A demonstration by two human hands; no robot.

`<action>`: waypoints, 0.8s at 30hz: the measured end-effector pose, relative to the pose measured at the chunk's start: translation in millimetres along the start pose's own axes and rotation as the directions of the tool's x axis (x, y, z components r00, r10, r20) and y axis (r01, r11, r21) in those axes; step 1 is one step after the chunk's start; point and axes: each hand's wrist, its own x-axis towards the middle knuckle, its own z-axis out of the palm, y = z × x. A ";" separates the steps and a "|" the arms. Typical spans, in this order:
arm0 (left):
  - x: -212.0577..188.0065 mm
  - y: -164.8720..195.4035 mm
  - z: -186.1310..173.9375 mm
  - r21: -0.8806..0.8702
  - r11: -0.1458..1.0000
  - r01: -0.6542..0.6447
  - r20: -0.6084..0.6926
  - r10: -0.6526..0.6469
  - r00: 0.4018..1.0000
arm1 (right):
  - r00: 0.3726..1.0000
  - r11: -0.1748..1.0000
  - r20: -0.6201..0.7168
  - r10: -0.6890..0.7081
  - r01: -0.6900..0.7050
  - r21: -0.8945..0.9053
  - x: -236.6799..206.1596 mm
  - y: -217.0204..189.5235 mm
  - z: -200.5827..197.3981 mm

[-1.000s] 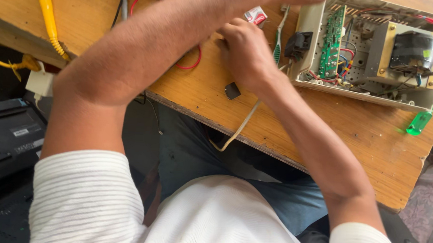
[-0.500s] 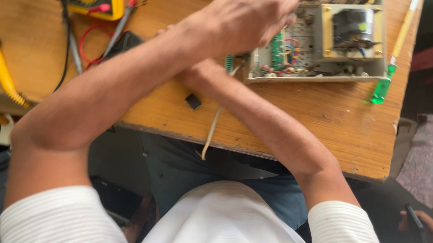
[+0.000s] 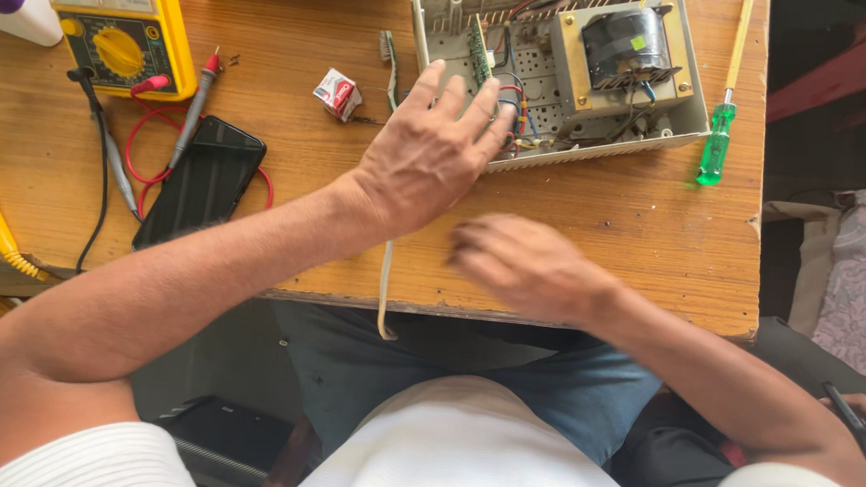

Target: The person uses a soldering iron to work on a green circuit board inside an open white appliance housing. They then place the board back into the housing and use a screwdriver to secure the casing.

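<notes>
Left hand point(image 3: 428, 158) lies flat on the near-left corner of the open grey chassis point(image 3: 564, 71), which sits at the far right of the tabletop point(image 3: 604, 224) — fingers spread, clamped on nothing. Right hand point(image 3: 527, 267) hovers blurred by the near edge, fingers loosely together, empty. Risk: fingertips brush the wiring beside the transformer point(image 3: 625, 50) and dislodge a lead. Half a second ago both hands crossed at the chassis; now they are apart.

Head view, straight down (close)
</notes>
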 end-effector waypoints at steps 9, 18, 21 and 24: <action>4.2 23.3 7.8 0.091 0.996 0.008 0.060 -0.013 0.998 | 0.941 0.945 -0.294 0.166 -0.237 -0.225 -55.1 81.5 -40.9; 12.9 35.9 2.6 0.076 0.997 0.018 0.081 -0.024 0.996 | 0.935 0.937 -0.263 0.240 -0.293 -0.188 -77.4 109.9 -17.2; 16.3 41.5 1.5 0.082 0.995 0.058 0.061 -0.063 0.996 | 0.933 0.938 -0.292 0.209 -0.276 -0.209 -78.9 114.9 -15.6; 15.5 46.6 -0.7 0.093 0.992 0.085 0.046 -0.090 0.995 | 0.933 0.941 -0.301 0.196 -0.266 -0.211 -76.9 116.7 -15.2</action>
